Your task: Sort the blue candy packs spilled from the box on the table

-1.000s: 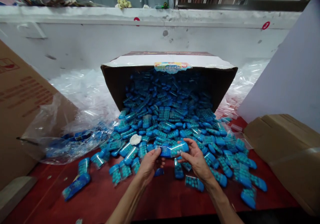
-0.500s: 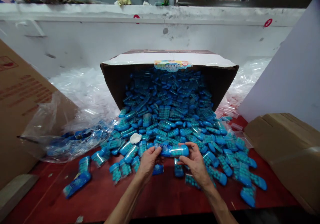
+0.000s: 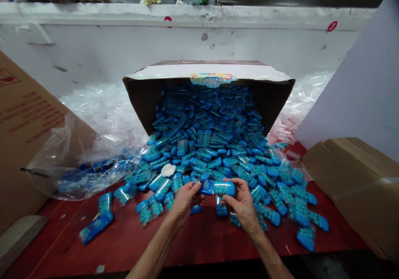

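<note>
Above the near part of the red table, both my hands hold one item level between them. My right hand [image 3: 241, 200] grips a small clear container [image 3: 220, 188] of turquoise balls by its blue end. A dark blue printed plastic sleeve [image 3: 206, 187] sits at the container's left end, its outer edge pinched by my left hand [image 3: 187, 196]. How far the sleeve overlaps the container I cannot tell. Many similar containers [image 3: 205, 152] spill out of a cardboard box [image 3: 132, 100] lying on its side. At lower left lies a container with a blue sleeve [image 3: 96, 226].
A clear plastic bag [image 3: 68, 183] with blue sleeves lies left, beside a large carton [image 3: 28, 133]. Another carton [image 3: 355, 183] stands right. Clear plastic pieces [image 3: 102, 108] heap behind. A white round piece [image 3: 168, 170] rests on the containers. The red table [image 3: 199, 245] ends close to me.
The camera view has shifted slightly. Both hands keep their hold on the container and sleeve, with hardly any movement; the container's balls show a little more clearly beside the sleeve.
</note>
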`<state>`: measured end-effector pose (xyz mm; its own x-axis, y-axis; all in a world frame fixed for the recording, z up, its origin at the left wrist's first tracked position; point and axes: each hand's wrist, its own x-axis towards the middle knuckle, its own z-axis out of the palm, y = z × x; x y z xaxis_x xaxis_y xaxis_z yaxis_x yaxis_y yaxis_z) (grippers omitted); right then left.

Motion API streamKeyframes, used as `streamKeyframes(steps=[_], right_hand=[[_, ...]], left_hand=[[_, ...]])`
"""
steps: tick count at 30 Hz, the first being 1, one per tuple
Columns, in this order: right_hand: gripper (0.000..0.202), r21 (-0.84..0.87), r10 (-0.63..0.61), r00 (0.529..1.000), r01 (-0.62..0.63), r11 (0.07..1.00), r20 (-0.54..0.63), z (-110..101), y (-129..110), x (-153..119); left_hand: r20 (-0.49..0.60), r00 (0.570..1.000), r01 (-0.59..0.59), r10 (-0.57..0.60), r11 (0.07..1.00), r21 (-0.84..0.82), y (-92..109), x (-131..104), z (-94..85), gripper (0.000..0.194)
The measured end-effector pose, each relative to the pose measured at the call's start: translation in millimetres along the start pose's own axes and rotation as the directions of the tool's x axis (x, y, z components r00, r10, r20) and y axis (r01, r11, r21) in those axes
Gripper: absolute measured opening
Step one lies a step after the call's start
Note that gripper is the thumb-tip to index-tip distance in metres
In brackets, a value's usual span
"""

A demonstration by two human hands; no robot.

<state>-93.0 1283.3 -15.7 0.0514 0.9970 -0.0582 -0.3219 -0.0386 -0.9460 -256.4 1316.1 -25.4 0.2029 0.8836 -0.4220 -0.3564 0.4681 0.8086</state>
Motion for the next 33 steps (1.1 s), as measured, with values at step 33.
streamKeyframes(steps=[33], right_hand=[[0.055, 0.021, 0.18, 0.891, -0.208, 0.978, 0.417, -4, 2, 2]], left_hand=[[0.249, 0.966, 0.122, -0.066, 0.968, -0.221, -7, -24, 21.6, 0.016]])
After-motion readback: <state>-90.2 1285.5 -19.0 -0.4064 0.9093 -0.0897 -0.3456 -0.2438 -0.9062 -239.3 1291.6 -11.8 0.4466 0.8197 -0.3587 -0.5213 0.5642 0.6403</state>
